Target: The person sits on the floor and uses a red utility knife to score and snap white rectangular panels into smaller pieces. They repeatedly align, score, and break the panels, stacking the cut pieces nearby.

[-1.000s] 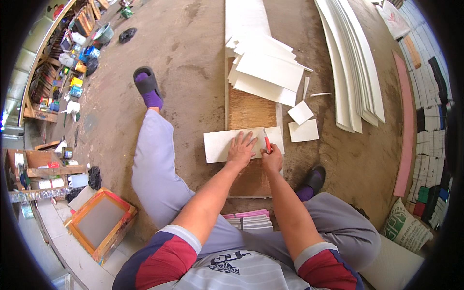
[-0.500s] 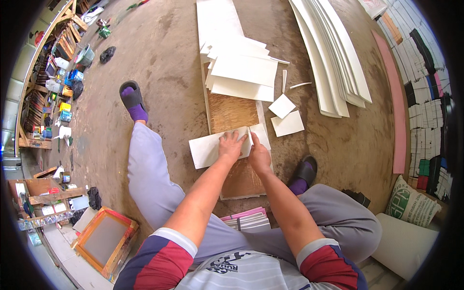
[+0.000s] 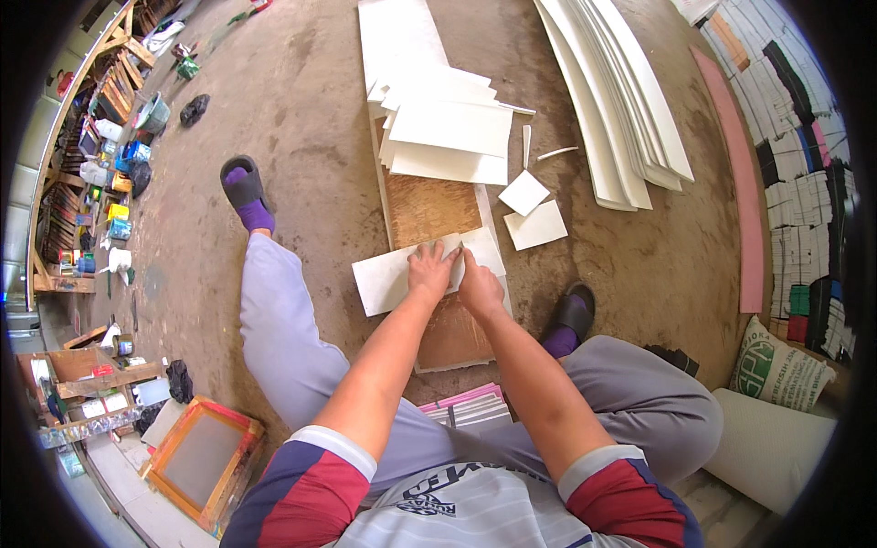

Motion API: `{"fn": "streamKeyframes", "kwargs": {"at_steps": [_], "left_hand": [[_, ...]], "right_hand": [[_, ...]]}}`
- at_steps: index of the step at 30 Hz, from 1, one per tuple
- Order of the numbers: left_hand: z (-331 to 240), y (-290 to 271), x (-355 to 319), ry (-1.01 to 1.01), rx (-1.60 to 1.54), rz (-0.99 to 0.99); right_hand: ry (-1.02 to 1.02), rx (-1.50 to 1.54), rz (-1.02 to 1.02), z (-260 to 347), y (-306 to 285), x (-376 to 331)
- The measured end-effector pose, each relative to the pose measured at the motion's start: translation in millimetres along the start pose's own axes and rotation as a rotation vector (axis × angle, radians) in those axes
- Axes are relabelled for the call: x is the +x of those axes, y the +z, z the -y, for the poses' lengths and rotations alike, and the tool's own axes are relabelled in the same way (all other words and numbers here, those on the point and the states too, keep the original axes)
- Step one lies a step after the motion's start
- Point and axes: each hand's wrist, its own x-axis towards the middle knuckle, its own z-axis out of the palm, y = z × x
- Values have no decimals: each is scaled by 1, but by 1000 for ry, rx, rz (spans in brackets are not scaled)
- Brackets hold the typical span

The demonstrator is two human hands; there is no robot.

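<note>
A white foam-like sheet (image 3: 379, 281) lies crosswise over a brown wooden board (image 3: 452, 333) on the floor between my legs. My left hand (image 3: 429, 269) presses flat on it, fingers spread, near a smaller white piece whose edge shows by the fingertips. Just right of it, my right hand (image 3: 480, 288) is closed against the sheet's right part (image 3: 484, 248). A slim thing seems to be in its grip, mostly hidden by the fingers. Farther along the board rests a loose stack of white rectangular sheets (image 3: 452, 132).
White offcuts (image 3: 536, 226) lie right of the board. Long white sheets (image 3: 621, 110) are stacked at the far right, beside a pink strip (image 3: 731, 173). Bundled sheets (image 3: 466, 406) sit close to me. A framed screen (image 3: 203, 457) and paint containers (image 3: 119, 210) stand at left.
My right hand has drawn slightly closer to my left hand, and the slim thing in it shows less. The whole view has shifted a little; the sheet stays on the board.
</note>
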Motion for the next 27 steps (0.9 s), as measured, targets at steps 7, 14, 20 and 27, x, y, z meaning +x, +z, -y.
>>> {"fn": "streamKeyframes", "kwargs": {"at_steps": [7, 14, 20, 27], "left_hand": [[1, -6, -2, 10, -9, 20], [0, -5, -2, 3, -7, 8], [-2, -9, 1, -1, -22, 29], [1, -10, -4, 2, -14, 32]], "right_hand": [[46, -12, 26, -16, 0, -55], [34, -33, 0, -33, 10, -84], [13, 2, -49, -52, 18, -91], [-41, 121, -145, -50, 0, -81]]}}
